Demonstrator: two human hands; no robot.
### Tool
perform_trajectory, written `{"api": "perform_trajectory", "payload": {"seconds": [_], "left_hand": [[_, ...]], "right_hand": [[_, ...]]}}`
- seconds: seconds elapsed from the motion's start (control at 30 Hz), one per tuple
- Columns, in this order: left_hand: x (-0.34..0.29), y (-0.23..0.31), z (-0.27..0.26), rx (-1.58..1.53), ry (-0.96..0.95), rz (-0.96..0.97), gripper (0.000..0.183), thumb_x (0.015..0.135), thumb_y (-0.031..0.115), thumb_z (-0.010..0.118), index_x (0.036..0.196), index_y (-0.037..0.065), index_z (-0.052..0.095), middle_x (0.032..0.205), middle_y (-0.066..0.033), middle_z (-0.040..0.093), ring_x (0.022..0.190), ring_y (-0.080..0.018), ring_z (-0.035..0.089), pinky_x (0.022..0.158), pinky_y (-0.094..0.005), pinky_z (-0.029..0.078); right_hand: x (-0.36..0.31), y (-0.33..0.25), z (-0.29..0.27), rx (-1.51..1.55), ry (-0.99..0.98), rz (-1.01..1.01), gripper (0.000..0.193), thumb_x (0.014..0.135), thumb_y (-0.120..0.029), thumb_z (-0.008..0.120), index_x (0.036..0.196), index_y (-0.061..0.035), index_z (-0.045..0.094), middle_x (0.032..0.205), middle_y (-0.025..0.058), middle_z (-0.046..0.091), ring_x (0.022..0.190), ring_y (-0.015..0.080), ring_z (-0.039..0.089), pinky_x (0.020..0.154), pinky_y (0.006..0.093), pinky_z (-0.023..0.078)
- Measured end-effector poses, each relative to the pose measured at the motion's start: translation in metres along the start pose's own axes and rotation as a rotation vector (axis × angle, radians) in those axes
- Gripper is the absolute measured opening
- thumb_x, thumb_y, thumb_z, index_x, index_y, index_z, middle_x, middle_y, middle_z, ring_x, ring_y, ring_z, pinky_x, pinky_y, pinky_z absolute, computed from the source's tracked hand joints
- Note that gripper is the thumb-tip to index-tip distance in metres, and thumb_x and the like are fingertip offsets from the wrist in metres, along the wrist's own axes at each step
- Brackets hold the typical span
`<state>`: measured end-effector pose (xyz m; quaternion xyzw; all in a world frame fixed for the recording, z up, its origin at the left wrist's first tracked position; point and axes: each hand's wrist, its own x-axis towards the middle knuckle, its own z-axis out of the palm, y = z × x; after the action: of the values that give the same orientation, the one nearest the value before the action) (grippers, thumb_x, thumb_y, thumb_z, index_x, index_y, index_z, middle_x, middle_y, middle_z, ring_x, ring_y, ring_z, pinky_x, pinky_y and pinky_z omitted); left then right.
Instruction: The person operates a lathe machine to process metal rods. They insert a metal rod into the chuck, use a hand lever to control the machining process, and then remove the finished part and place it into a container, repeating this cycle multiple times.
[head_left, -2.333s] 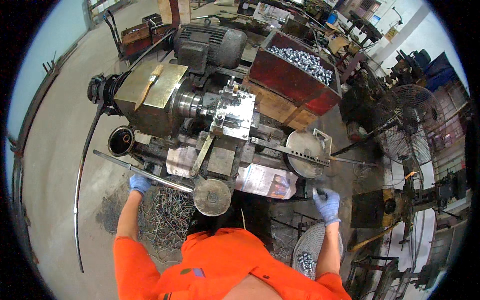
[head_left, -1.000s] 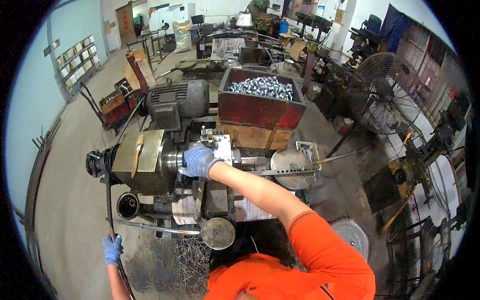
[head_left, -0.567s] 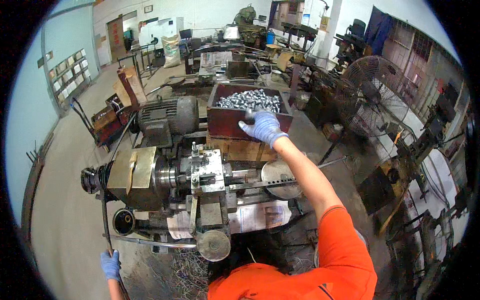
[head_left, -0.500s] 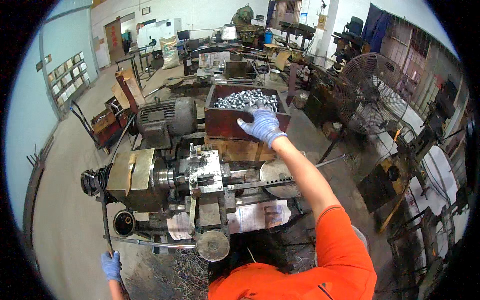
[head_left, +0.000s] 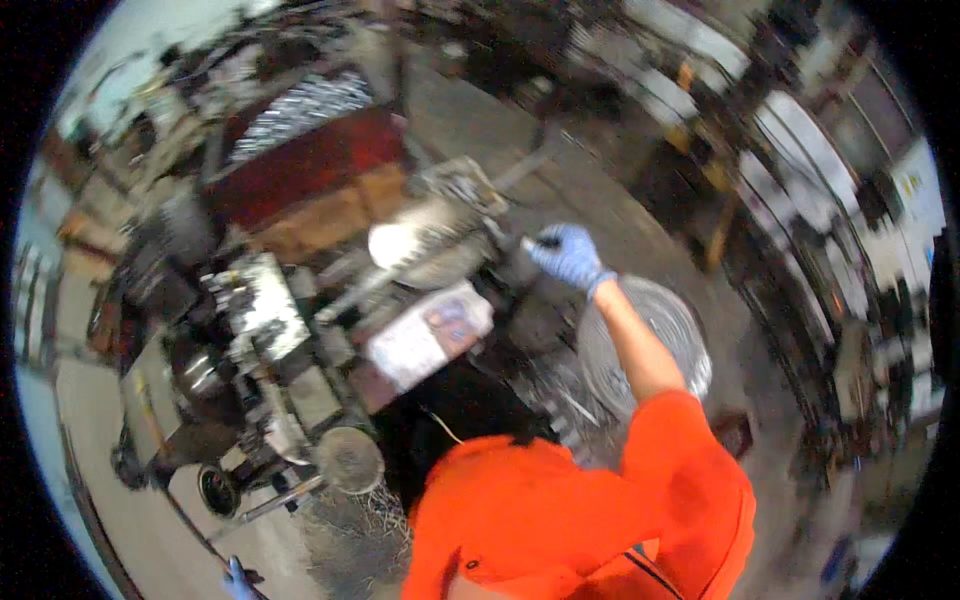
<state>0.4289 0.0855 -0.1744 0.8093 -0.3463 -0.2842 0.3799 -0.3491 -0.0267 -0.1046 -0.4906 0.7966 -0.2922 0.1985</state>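
Note:
My right hand (head_left: pixel 570 257), in a blue-and-white work glove, is over the floor to the right of the lathe. Its fingers are curled in; a small dark patch shows at the fingertips, too blurred to name. At the lower left, my gloved left hand (head_left: pixel 238 580) is closed on a long dark rod (head_left: pixel 190 525) that slants down from the lathe. The lathe's metal tool slide (head_left: pixel 268 310) stands between the two hands. Beyond it, a dark red box (head_left: pixel 320 165) holds a heap of small shiny metal parts (head_left: pixel 300 112).
Below my right forearm is a round, grey, ringed object (head_left: pixel 655 345). A newspaper sheet (head_left: pixel 425 338) lies under the lathe slide. A round metal disc (head_left: pixel 350 460) sits at the lathe's front, above metal shavings (head_left: pixel 355 530) on the floor. Machines line the right side, blurred.
My right hand has left the box of metal parts and swung back toward me, right of the lathe. The view has turned right and tilted. The left hand stays on the rod.

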Motion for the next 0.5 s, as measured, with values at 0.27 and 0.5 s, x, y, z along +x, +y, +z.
{"api": "perform_trajectory", "payload": {"seconds": [0.27,0.5], "left_hand": [[-0.029,0.047,0.018,0.037,-0.066,-0.056,0.041,0.085,0.027,0.06,0.112,-0.003,0.056,0.071,-0.0161,0.062,0.058,-0.0208,0.057,0.056,-0.0309,0.049],[-0.021,0.043,0.014,0.005,-0.113,-0.085,0.039,0.085,0.029,0.06,0.107,-0.004,0.059,0.072,-0.0155,0.063,0.058,-0.0207,0.057,0.057,-0.0312,0.049]], "right_hand": [[-0.114,0.231,-0.051,-0.291,0.166,0.455,0.048,0.07,-0.045,0.068,0.084,0.0008,0.067,0.082,0.0171,0.067,0.077,0.0283,0.065,0.073,0.0336,0.049],[-0.168,0.247,0.019,-0.492,-0.217,0.575,0.056,0.068,-0.054,0.062,0.084,-0.0007,0.068,0.085,0.0233,0.064,0.085,0.0326,0.063,0.08,0.0394,0.047]]}}
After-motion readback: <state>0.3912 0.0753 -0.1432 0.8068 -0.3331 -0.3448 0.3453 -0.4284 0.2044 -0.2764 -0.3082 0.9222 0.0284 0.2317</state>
